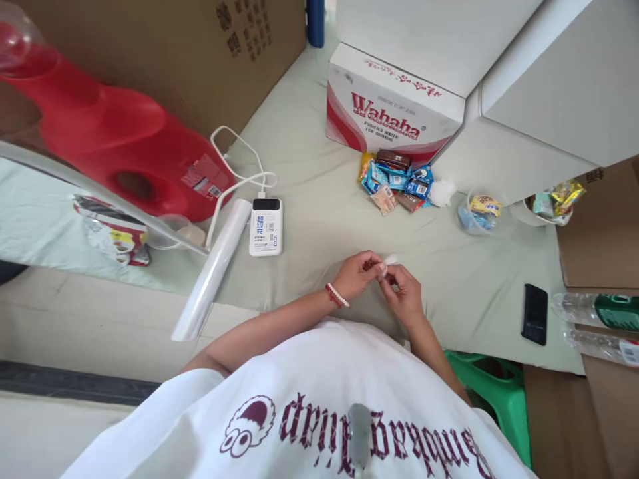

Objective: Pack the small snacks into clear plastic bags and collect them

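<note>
My left hand (355,275), with a beaded bracelet (337,295) at the wrist, and my right hand (405,294) meet near the front of the cloth-covered table (304,253). Between their pinched fingertips is a small, whitish, filmy scrap (390,260); its kind is too small to make out. Both hands are closed on it. Beyond them lies a pile of wrapped snacks (394,178) in blue, brown and yellow packets. A white crumpled wad (442,193) touches the pile's right side.
Behind the snacks stands a Wahaha carton (389,106). To the right are a clear cup (478,211), a white cup (542,211) with wrapped pieces, a black phone (534,314) and plastic bottles (616,311). A power bank (266,227), plastic roll (212,273) and red jug (134,133) lie left.
</note>
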Demonstrator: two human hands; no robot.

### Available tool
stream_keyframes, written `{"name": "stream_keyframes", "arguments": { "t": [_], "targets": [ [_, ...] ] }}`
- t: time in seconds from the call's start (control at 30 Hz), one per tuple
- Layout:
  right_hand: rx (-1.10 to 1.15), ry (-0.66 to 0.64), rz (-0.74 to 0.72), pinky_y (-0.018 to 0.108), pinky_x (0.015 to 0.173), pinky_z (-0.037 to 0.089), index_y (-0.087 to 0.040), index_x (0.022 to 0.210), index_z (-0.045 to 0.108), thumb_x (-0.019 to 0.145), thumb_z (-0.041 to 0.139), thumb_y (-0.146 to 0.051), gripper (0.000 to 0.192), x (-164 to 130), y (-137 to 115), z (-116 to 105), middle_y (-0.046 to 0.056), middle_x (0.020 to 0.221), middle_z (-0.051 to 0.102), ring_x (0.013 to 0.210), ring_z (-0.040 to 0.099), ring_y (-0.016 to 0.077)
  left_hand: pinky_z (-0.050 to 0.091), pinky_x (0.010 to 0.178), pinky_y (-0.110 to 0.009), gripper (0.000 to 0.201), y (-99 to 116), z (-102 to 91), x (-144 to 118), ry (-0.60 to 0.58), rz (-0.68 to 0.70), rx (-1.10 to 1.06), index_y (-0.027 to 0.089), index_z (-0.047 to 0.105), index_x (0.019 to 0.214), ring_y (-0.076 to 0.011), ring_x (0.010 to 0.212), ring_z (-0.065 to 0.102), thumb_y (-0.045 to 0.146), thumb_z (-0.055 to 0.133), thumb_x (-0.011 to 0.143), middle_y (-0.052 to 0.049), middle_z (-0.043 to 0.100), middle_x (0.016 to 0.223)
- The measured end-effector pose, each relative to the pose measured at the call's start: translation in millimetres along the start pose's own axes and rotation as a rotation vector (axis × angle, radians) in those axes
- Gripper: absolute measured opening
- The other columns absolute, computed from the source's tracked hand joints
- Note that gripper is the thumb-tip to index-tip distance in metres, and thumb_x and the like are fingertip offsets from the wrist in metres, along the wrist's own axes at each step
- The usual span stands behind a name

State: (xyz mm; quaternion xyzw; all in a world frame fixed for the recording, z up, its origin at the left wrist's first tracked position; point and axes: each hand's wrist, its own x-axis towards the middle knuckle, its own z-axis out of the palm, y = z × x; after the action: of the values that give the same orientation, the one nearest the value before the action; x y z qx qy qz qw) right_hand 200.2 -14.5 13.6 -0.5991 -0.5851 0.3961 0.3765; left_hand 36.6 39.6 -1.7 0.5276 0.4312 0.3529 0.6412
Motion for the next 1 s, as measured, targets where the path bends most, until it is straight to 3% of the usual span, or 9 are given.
{"name": "stream_keyframes", "arguments": {
  "t": [0.13, 0.23, 0.43, 0.63, 0.77, 0.87, 1.0],
  "targets": [
    [0.27, -0.121, 0.135, 0.034, 0.076, 0.052, -0.028, 0.104, 0.072, 0.09, 0.07, -0.053, 0.029, -1, 0, -6, 0.004, 0.096, 0.07, 0.079, 0.061, 0.0192, 0.046, 0.068, -0.028, 0.034, -9, 3.1, -7, 0.019, 0.003, 0.014, 0.017, 0.069, 0.083, -0.0145, 0.069, 0.058, 0.05, 0.065, 0.087, -0.001, 0.065, 0.073],
    [0.284, -0.097, 0.169, 0.03, 0.068, 0.045, -0.025, 0.09, 0.07, 0.089, 0.072, -0.052, 0.026, 2, 5, -2, 0.001, 0.083, 0.067, 0.07, 0.053, 0.0157, 0.047, 0.069, -0.028, 0.031, -13, -3.2, -13, 0.026, 0.002, 0.026, 0.017, 0.071, 0.084, -0.015, 0.071, 0.06, 0.048, 0.068, 0.085, -0.002, 0.066, 0.074],
    [0.486, -0.039, 0.282, 0.027, 0.056, 0.034, -0.024, 0.082, 0.063, 0.08, 0.078, -0.056, 0.035, 12, 4, 2, -0.004, 0.066, 0.05, 0.058, 0.039, 0.0123, 0.039, 0.06, -0.025, 0.04, -12, -28.1, -22, 0.116, -0.067, -0.029, 0.019, 0.057, 0.076, -0.0105, 0.061, 0.045, 0.056, 0.071, 0.083, 0.004, 0.052, 0.065],
    [0.776, -0.085, 0.499, 0.022, 0.045, 0.022, -0.023, 0.076, 0.056, 0.071, 0.084, -0.047, 0.037, 16, -4, 0, -0.005, 0.063, 0.045, 0.053, 0.029, 0.0088, 0.048, 0.078, -0.031, 0.034, -6, -20.2, -29, 0.035, 0.182, 0.212, 0.02, 0.067, 0.095, -0.0167, 0.083, 0.059, 0.046, 0.08, 0.077, -0.003, 0.067, 0.093],
    [0.897, -0.105, 0.594, 0.02, 0.041, 0.017, -0.022, 0.074, 0.053, 0.068, 0.084, -0.04, 0.036, 19, -4, 0, -0.006, 0.062, 0.043, 0.05, 0.024, 0.0065, 0.046, 0.074, -0.03, 0.025, -10, -14.8, -24, -0.03, 0.091, 0.179, 0.019, 0.068, 0.085, -0.0159, 0.076, 0.059, 0.043, 0.065, 0.089, -0.002, 0.067, 0.079],
    [0.877, -0.046, 0.572, 0.021, 0.04, 0.015, -0.023, 0.075, 0.053, 0.067, 0.082, -0.04, 0.035, 19, -1, -2, -0.006, 0.062, 0.042, 0.049, 0.023, 0.0071, 0.046, 0.069, -0.028, 0.029, -14, -19.4, -22, -0.018, 0.019, 0.103, 0.017, 0.066, 0.084, -0.0141, 0.071, 0.057, 0.046, 0.065, 0.089, -0.001, 0.067, 0.077],
    [0.617, -0.029, 0.433, 0.023, 0.044, 0.023, -0.023, 0.074, 0.057, 0.075, 0.079, -0.044, 0.031, 13, -1, 3, -0.006, 0.06, 0.043, 0.05, 0.029, 0.0085, 0.046, 0.069, -0.027, 0.028, -10, -18.5, -24, 0.046, 0.063, 0.158, 0.018, 0.067, 0.088, -0.014, 0.074, 0.057, 0.046, 0.069, 0.087, -0.001, 0.067, 0.083]
  ]
}}
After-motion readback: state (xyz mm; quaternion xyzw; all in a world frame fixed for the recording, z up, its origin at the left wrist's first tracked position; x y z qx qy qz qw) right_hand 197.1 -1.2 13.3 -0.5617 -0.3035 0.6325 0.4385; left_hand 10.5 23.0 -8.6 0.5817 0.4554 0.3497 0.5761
